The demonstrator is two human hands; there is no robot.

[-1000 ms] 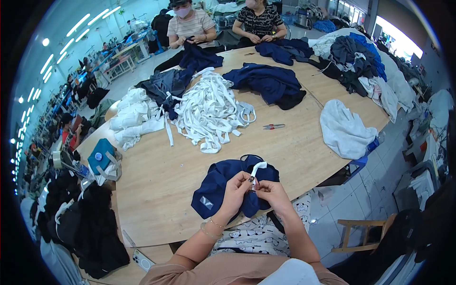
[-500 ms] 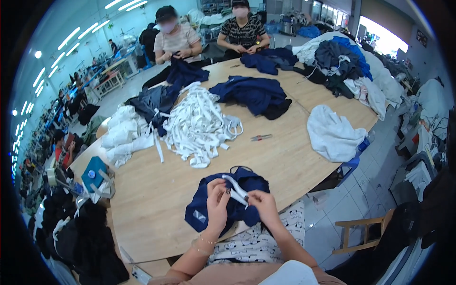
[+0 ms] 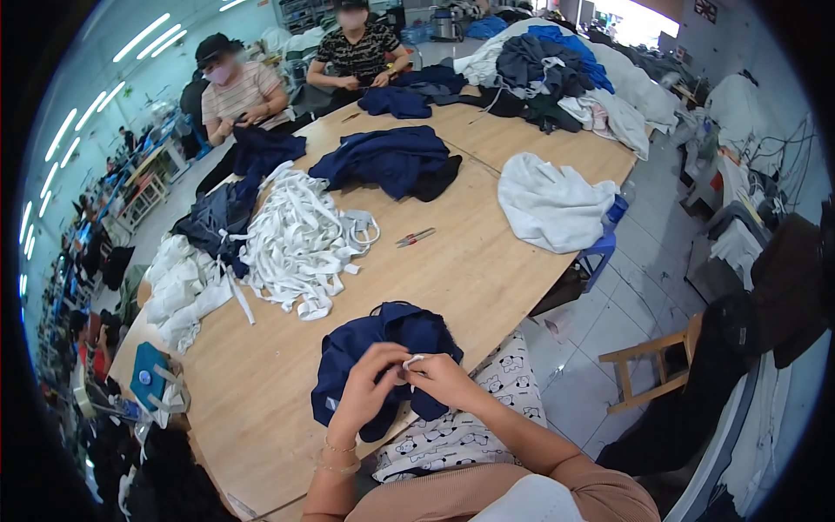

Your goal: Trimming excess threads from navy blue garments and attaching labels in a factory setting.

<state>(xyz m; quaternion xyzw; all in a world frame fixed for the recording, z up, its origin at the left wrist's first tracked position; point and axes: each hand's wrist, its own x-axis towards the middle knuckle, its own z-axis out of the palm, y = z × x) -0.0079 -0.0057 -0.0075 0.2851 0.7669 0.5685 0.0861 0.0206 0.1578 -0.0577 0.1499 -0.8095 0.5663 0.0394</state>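
Fingers of both hands meet at the middle of the head view, pinching a small white strip [image 3: 412, 359] between them. From seven o'clock the left hand [image 3: 370, 383] comes up with its fingers curled shut around the strip's near end, beaded bracelets [image 3: 337, 454] on the wrist. From five o'clock the right hand [image 3: 442, 376] grips the same strip with thumb and forefinger closed on its other end. The strip lies against a crumpled navy garment [image 3: 383, 348], which rests on the near edge of the wooden table [image 3: 470, 270] and partly over a white cloth with a small dark animal print [image 3: 470, 426] on the person's lap.

At ten o'clock from the hands a loose heap of white straps [image 3: 300, 244] covers the table, with a bundle of white fabric [image 3: 187, 283] just beside it farther out at nine o'clock. A small pair of thread snips with red handles [image 3: 416, 236] lies at twelve o'clock, well apart from the hands. Beyond it a second navy garment [image 3: 387, 161] is piled, and at one o'clock a white garment [image 3: 552, 204] hangs over the table edge. Two other people sit at the far side at eleven o'clock, each handling dark cloth. A wooden stool [image 3: 648, 370] stands on the tiled floor at three o'clock.
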